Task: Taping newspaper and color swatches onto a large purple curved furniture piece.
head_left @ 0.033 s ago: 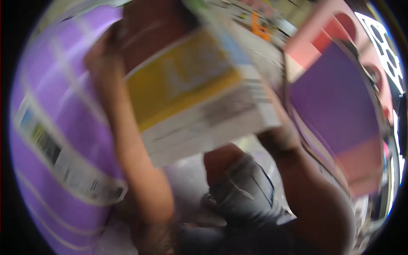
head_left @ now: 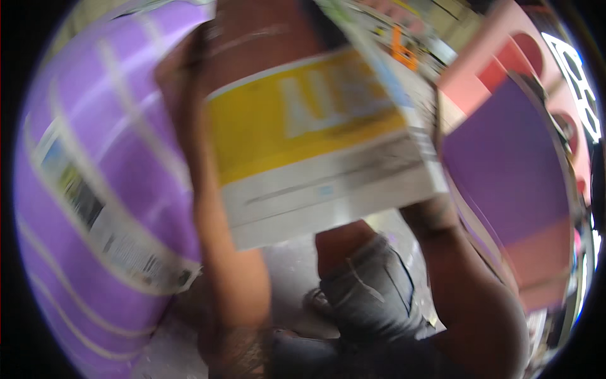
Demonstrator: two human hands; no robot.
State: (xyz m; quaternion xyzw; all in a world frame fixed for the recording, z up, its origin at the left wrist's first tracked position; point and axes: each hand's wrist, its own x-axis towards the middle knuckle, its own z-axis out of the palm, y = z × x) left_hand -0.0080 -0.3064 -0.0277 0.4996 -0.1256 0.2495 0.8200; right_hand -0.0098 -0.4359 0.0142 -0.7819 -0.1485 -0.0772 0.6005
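Note:
A box (head_left: 303,136) with brown, yellow and white printed faces is held up in front of me, tilted and a little smeared by motion. My left hand (head_left: 183,72) grips its left side near the top, the fingers partly hidden behind it. At its lower right corner my right hand (head_left: 432,215) supports it; most of those fingers are out of sight behind the box. Close to my left arm stands a large rounded purple object (head_left: 126,189), banded with pale strips and bearing a printed label (head_left: 107,234).
On the right is a purple and pink panel (head_left: 511,158), with a pink structure (head_left: 473,69) with round cut-outs behind it. An orange item (head_left: 403,49) lies among clutter at the back. Grey floor (head_left: 284,271) shows below the box, beside my leg in grey shorts (head_left: 372,284).
The whole view has shifted slightly, with the surroundings and the box appearing further right. Both hands keep their hold on the box, which looks sharper now.

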